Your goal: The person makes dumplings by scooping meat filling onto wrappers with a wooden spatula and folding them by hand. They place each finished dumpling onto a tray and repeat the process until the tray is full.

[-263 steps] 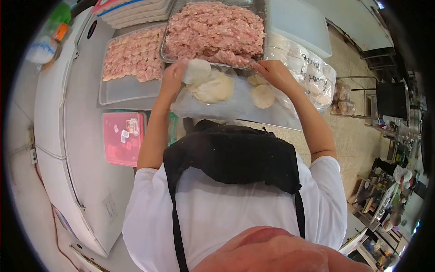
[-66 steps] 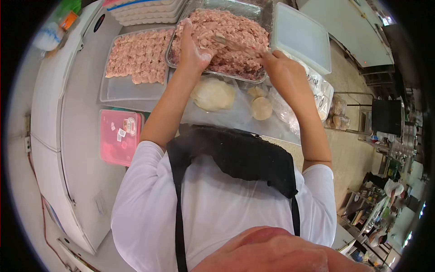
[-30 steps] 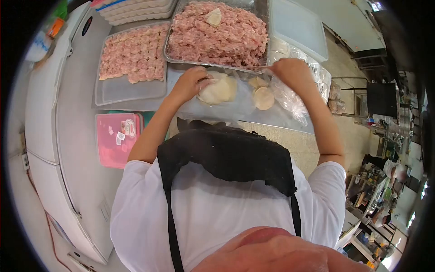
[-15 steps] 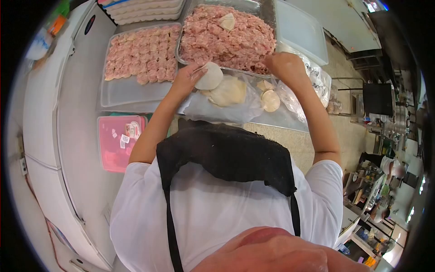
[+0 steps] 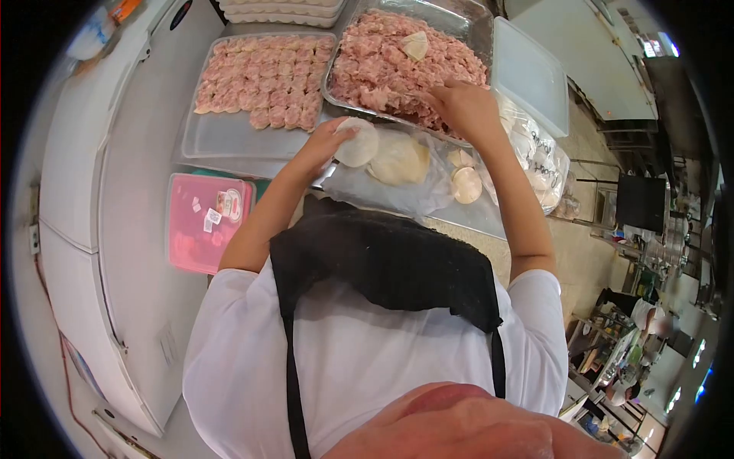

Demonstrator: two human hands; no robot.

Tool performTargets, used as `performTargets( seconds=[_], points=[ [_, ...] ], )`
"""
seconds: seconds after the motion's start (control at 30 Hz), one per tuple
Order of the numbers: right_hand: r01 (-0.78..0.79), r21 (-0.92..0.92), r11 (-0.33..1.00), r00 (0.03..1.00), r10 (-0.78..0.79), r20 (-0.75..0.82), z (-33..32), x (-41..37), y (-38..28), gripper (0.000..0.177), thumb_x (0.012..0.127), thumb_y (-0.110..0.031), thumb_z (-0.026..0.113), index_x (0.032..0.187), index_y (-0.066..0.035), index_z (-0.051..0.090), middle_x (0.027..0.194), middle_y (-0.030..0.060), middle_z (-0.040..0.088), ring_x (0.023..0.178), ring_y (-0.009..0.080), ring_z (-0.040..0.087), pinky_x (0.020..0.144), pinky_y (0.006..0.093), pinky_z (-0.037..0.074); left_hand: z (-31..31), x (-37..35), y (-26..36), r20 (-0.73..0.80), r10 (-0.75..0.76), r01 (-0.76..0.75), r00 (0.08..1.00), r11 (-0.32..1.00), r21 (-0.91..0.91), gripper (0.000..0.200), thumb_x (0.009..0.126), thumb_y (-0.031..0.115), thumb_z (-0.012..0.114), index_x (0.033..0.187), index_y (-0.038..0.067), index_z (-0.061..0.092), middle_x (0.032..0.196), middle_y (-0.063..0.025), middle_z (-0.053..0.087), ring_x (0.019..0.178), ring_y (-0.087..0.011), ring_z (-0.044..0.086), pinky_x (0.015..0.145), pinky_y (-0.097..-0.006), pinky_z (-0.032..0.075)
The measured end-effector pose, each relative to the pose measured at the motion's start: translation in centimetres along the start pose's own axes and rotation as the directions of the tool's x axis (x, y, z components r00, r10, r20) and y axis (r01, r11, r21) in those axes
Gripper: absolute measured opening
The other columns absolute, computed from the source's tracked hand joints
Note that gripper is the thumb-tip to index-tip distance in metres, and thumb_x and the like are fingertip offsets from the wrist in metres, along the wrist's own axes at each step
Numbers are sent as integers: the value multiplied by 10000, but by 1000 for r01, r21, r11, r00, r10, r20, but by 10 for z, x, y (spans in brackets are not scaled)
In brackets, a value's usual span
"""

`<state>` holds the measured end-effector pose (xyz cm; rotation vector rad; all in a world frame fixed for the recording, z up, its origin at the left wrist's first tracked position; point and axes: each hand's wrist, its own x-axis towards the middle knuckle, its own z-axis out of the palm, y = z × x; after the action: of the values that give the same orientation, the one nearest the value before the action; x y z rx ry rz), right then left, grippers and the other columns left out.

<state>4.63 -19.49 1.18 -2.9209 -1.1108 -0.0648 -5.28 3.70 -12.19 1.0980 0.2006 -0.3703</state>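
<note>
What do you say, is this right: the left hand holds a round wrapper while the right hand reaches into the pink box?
The place of the right hand is wrong: the head view shows it reaching into the metal tray of minced meat. The left hand does hold the round wrapper.

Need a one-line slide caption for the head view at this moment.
Left hand holds a round wrapper while right hand touches the pink filling in the metal tray.

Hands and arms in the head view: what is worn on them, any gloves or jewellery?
No gloves: the left hand and right hand are bare, with no ring or watch visible. Short white sleeves end above the elbows, forearms uncovered. A black apron covers the chest.
</note>
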Motion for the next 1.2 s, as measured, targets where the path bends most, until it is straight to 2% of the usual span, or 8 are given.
performTargets(
  seconds=[0.17,0.37,0.5,0.63,0.73,0.87,1.03,1.2],
  points=[
    [85,-2,996,995,-84,50,51,8,-18,355,912,-362,508,827,-65,683,792,158,653,759,358,633,679,452,488,-16,8,-8,-81,-8,5,997,999,-40,302,905,132,571,1168,-15,559,1075,-93,641,941,-160,631,818,-300,515],
    [39,766,642,975,142,-168,64,-16,13,331,931,-308,519,888,-17,669,667,130,603,630,237,574,644,387,458,16,14,28,-131,72,-113,989,936,-334,329,937,143,506,1215,-34,504,1152,-155,595,1015,-235,611,904,-372,499],
    [-360,866,347,917,302,260,30,-22,26,320,933,-274,540,968,26,646,753,134,622,694,220,558,668,370,451,74,48,67,-146,218,-261,965,747,-611,412,977,265,432,1269,-25,434,1244,-186,532,1107,-302,558,963,-426,457],
    [-32,728,685,936,275,-218,48,-31,13,225,911,-213,575,943,0,643,668,65,575,625,187,565,581,323,444,116,61,105,-202,250,-319,947,654,-687,531,979,457,346,1285,30,428,1251,-151,531,1149,-319,522,972,-465,430],
    [-47,331,942,977,112,-179,19,-55,44,214,888,-199,586,966,-7,642,810,159,630,743,334,623,668,404,482,106,82,90,-341,164,-357,925,681,-640,660,952,532,343,1300,-24,411,1321,-173,481,1249,-314,438,1059,-526,321],
    [-11,286,958,938,109,-329,9,-70,41,183,883,-191,580,964,-36,637,919,174,623,817,376,609,706,440,489,132,75,83,-332,212,-382,919,689,-616,649,930,582,339,1290,55,459,1350,-135,462,1281,-335,394,1035,-666,211],
    [-120,25,992,993,121,-10,-54,-84,57,148,876,-185,563,919,-62,632,890,153,618,821,363,609,678,424,492,159,66,95,-399,97,-332,912,745,-579,646,911,575,399,1290,56,458,1341,-141,465,1253,-358,412,1046,-646,224],
    [51,214,976,965,7,-262,-21,-84,69,201,900,-200,554,996,-47,643,822,132,608,747,329,606,646,423,478,168,76,90,-319,228,-383,920,699,-604,612,892,479,505,1270,2,449,1316,-157,482,1204,-376,454,1053,-595,276]
  ],
)
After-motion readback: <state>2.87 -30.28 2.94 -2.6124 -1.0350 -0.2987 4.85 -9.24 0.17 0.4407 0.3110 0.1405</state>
